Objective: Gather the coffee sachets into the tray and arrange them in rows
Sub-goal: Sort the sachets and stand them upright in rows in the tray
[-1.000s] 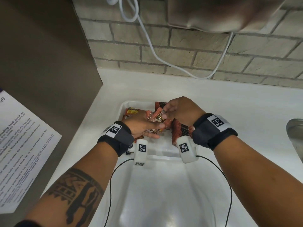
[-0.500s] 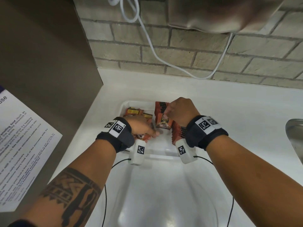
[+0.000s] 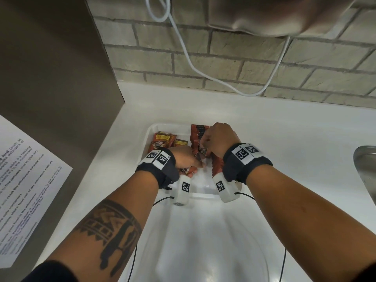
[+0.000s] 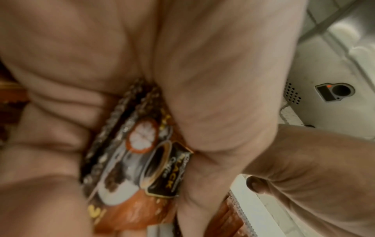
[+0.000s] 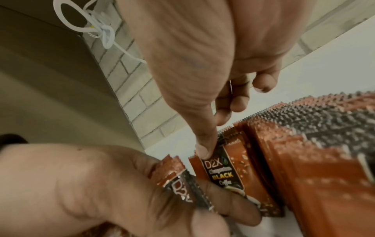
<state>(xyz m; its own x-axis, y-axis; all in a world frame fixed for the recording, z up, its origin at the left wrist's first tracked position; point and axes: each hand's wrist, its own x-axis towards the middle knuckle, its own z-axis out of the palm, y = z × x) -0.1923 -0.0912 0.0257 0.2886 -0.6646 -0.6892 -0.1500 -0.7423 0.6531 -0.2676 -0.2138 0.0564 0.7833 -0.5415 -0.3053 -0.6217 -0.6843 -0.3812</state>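
A white tray (image 3: 150,130) lies on the counter, with orange coffee sachets in it. A row of sachets (image 3: 198,131) stands on edge along its right side, and it fills the right of the right wrist view as the row of sachets (image 5: 314,160). Loose sachets (image 3: 162,140) lie at the far left. My left hand (image 3: 187,157) is low in the tray and grips a small bundle of sachets (image 4: 142,152). My right hand (image 3: 219,139) pinches one sachet (image 5: 223,173) at the row's near end, thumb on its front, fingers behind.
A brick wall with a hanging white cable (image 3: 183,47) runs behind the counter. A brown panel with a paper notice (image 3: 24,169) stands on the left. A steel sink (image 3: 366,169) is at the right edge. A clear plastic container (image 3: 203,241) sits between my forearms.
My right hand carried a sachet from the left hand's bundle over to the row on the right. My left hand sank lower into the tray with the remaining bundle.
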